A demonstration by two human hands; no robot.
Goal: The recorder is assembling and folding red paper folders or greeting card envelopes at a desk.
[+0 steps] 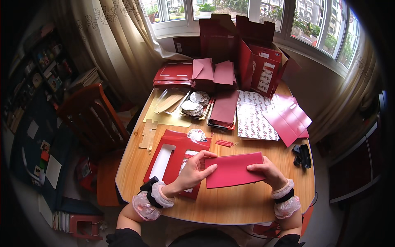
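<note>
A plain crimson card or envelope (233,171) is held up over the near part of the table, its long side running across. My left hand (192,172) grips its left end, thumb on the face and fingers behind. At the right end my right hand (269,172) pinches it the same way. Under and beside my left forearm lies a flat red box blank (168,142) with a white cut-out panel. A scalloped white paper piece (196,135) rests at its top edge. A small red label strip (224,143) lies just beyond the card.
Behind are stacked red folders (173,72), pink envelopes (224,73), a tray of scalloped cut-outs (193,108), a tray of red cards (224,109), patterned sheets (255,119) and glossy pink sheets (290,119). An open red carton (247,61) stands at the back. Black objects (303,156) lie right.
</note>
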